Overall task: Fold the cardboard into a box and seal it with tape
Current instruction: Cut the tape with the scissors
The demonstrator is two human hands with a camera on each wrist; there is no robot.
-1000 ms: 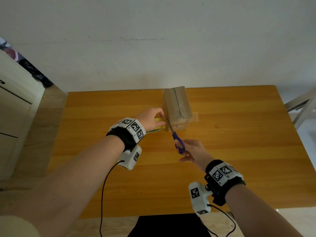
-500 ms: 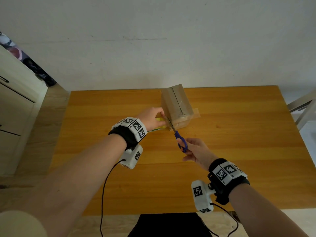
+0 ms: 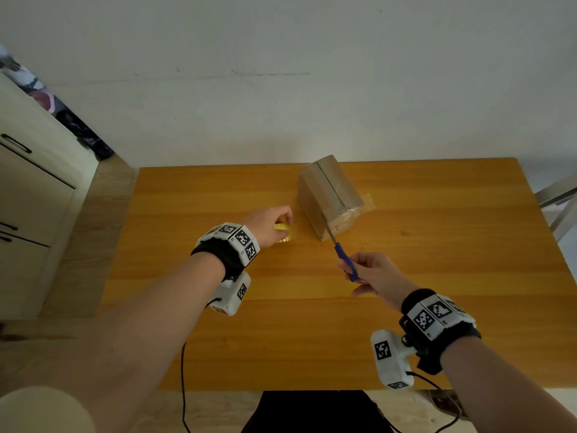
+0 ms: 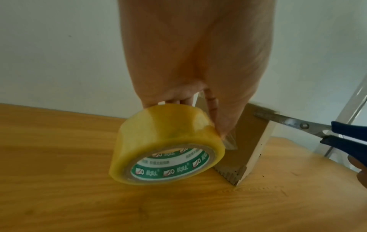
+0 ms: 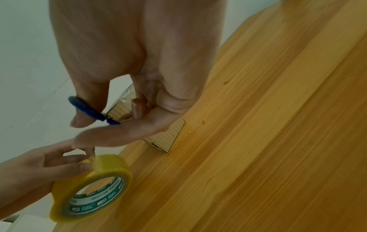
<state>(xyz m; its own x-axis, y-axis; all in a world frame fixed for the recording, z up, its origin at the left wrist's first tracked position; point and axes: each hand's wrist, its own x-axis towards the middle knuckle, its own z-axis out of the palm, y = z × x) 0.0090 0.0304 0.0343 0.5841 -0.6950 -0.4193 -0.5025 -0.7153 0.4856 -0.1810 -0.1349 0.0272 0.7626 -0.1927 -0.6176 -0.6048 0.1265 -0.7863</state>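
Note:
A folded brown cardboard box [image 3: 327, 195] stands on the wooden table [image 3: 437, 276], with clear tape along its top seam and a loose tape end sticking out at its right. My left hand [image 3: 271, 225] grips a yellow tape roll [image 4: 166, 144] just left of the box, apart from it. A short free tape end hangs off the roll by my fingertips. My right hand [image 3: 371, 273] holds blue-handled scissors [image 3: 342, 251], thumb through one loop. Their blades [image 4: 278, 118] point at the box's near corner. The roll [image 5: 89, 188] also shows in the right wrist view.
A white cabinet [image 3: 28, 195] stands left of the table, and a metal frame [image 3: 559, 198] at the right edge. A wall runs close behind the table's far edge. Cables hang from both wrist cameras near the table's front edge.
My left hand has pulled the tape roll leftward away from the box, leaving a gap. The scissors have drawn back slightly toward me. The box has turned a little.

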